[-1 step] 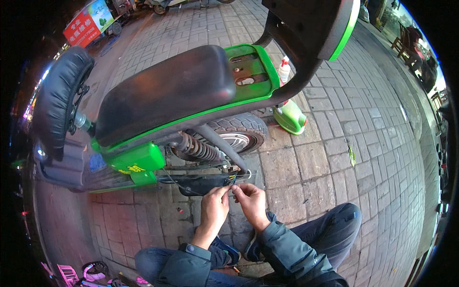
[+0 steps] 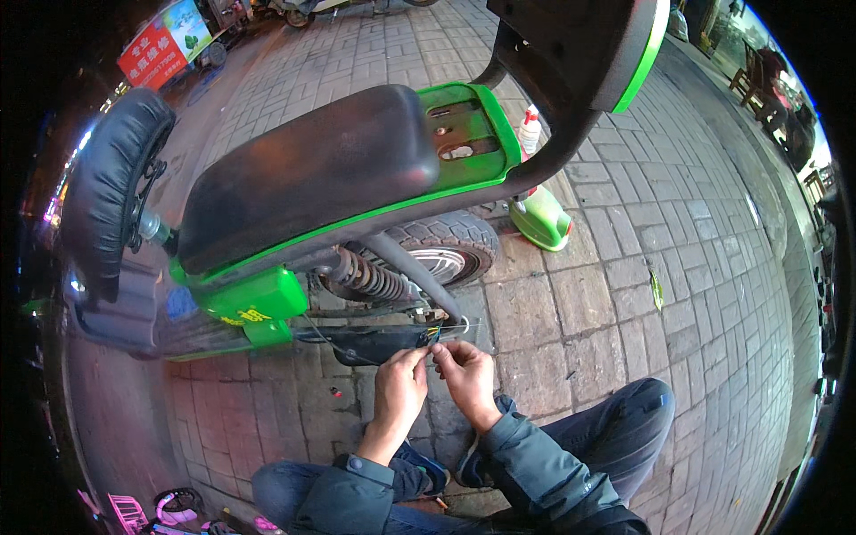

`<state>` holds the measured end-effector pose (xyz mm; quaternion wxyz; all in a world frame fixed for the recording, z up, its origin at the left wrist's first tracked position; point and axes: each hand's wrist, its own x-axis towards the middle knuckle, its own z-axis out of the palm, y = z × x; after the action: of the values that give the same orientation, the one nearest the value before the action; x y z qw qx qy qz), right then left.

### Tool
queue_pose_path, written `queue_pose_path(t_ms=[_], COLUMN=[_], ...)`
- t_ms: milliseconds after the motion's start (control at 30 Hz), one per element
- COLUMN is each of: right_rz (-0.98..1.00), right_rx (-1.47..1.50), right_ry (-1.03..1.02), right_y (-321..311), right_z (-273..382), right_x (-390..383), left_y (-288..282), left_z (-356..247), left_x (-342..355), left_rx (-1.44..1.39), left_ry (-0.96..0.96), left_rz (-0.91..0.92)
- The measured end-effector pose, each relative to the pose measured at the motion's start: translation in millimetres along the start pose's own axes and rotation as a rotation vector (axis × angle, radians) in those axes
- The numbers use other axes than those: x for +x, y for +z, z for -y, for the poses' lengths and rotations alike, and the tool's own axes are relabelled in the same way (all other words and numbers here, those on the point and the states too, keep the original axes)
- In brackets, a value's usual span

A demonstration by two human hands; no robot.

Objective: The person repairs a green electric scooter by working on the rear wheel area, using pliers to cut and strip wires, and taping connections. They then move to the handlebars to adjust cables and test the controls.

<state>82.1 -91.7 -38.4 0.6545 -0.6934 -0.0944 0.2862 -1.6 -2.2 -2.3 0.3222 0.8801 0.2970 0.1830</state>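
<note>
1 bare L hand (image 2: 399, 390) & 1 bare R hand (image 2: 470, 376) are pinching thin blue/yellow wires (image 2: 435, 333), fingers clamped on 'em; 1 round blk rubber tyre (image 2: 450, 230) is standing @ 12 o'clock.

Forward passage from the left hand (image 2: 399, 388) and right hand (image 2: 466, 379) is obstructed by the black case (image 2: 379, 346), from whose end thin wires (image 2: 435, 333) are led to the fingertips. Beyond it, the way is barred by the slanting tube (image 2: 415, 274), coil spring (image 2: 373, 278) and wheel (image 2: 481, 245). Open paving (image 2: 553, 361) is found rightward, bounded by the bent knee (image 2: 644, 412) nearby and the green cover (image 2: 540, 218) farther off.
</note>
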Motion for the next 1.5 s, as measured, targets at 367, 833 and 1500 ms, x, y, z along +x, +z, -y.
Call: queue_pose_path(t_ms=[367, 833, 1500], right_rz=[-0.019, -0.255, -0.032], right_rx=[-0.028, -0.123, 0.064], right_ry=[0.108, 0.045, 0.192], right_y=[-7, -9, 4], right_z=[6, 4, 20], right_x=[4, -2, -4], left_y=[-2, -7, 0], left_z=[-1, -9, 2], left_x=[0, -2, -2], left_rx=[-0.001, -0.162, -0.082], left_ry=[0.009, -0.096, 0.021], left_rz=[0.021, -0.064, -0.074])
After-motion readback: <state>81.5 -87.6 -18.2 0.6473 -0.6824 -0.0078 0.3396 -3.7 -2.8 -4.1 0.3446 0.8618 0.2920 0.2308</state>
